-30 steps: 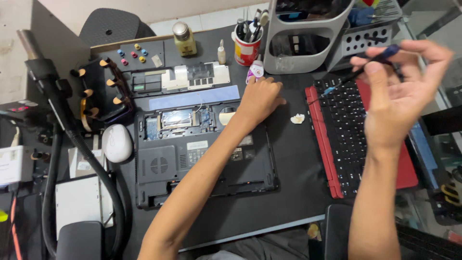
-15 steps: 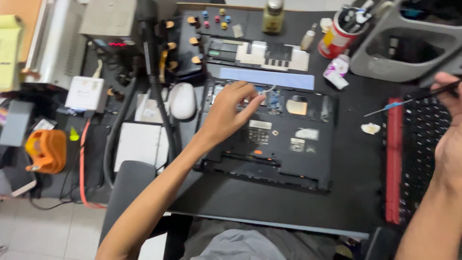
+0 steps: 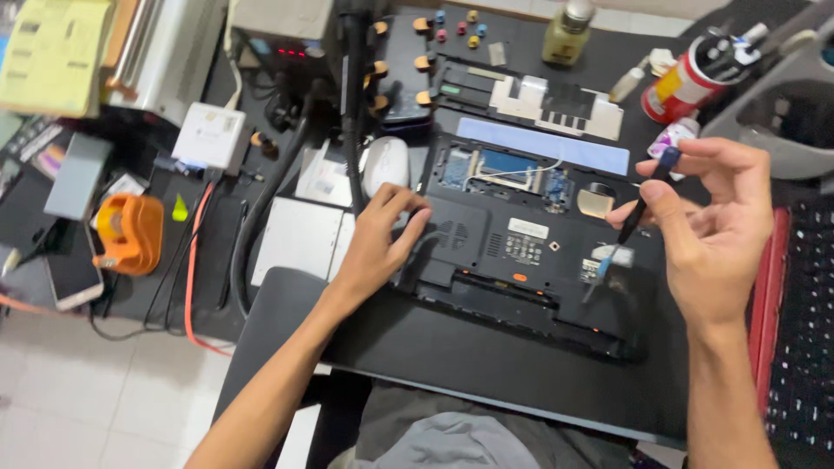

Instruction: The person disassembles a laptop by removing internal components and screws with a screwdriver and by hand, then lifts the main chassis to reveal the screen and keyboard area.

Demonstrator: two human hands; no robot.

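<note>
An opened black laptop base (image 3: 521, 252) lies bottom-up on the dark mat, its circuit board (image 3: 504, 169) exposed at the far side. My left hand (image 3: 378, 243) grips the base's left edge with curled fingers. My right hand (image 3: 708, 226) hovers over the base's right side and pinches a thin screwdriver (image 3: 638, 204) with a blue cap. The tool's tip points down toward a small pale patch (image 3: 612, 260) on the base.
A white mouse (image 3: 385, 165), a black flexible hose (image 3: 352, 104) and a silver drive (image 3: 300, 239) sit left of the laptop. A red cup of tools (image 3: 695, 78), a grey bin (image 3: 782, 113), a bottle (image 3: 569, 30), a keyboard with red edge (image 3: 795, 295), an orange tape holder (image 3: 130, 230), a phone (image 3: 69, 274).
The view swung left. My left hand slid from the middle of the board to the base's left edge. My right hand brought the screwdriver in over the laptop's right side.
</note>
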